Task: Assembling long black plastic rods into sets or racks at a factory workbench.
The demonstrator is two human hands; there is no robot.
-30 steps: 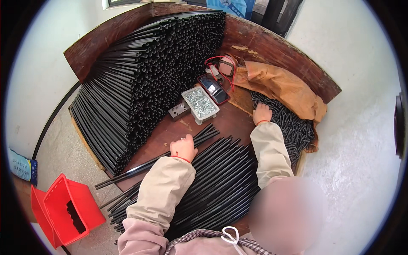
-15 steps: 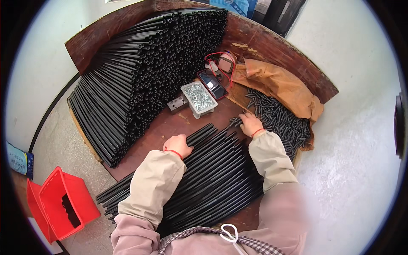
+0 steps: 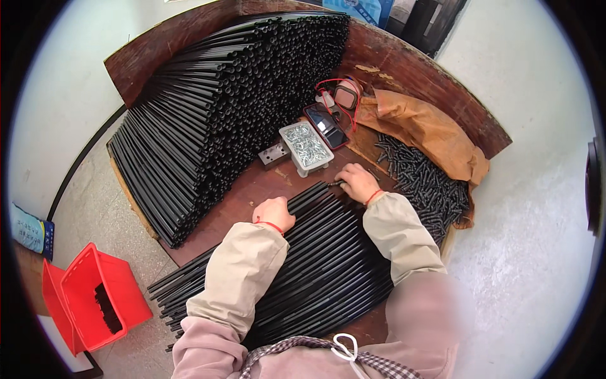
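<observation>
A row of long black tubes (image 3: 315,252) lies slantwise in front of me, under my left forearm. My left hand (image 3: 276,213) is closed over the far edge of the row, its fingers curled round a tube and mostly hidden from above. At the tubes' right ends, my right hand (image 3: 358,182) pinches a small black ribbed plug (image 3: 334,184), its tip by the end of a far tube; whether it touches cannot be made out. Beyond that hand, a heap of similar plugs (image 3: 429,186) spills from a brown paper sack (image 3: 423,129).
A big stack of black tubes (image 3: 189,132) fills the table's far left. A white tub of small metal parts (image 3: 307,148), a drilled metal block (image 3: 274,155) and a phone (image 3: 327,125) stand mid-table. Wooden boards (image 3: 435,79) edge the back. A red bin (image 3: 104,297) is at left.
My right hand has moved left with the plug, closer to the tube ends. My left hand keeps its hold at the row's far edge. The whole view has shifted slightly.
</observation>
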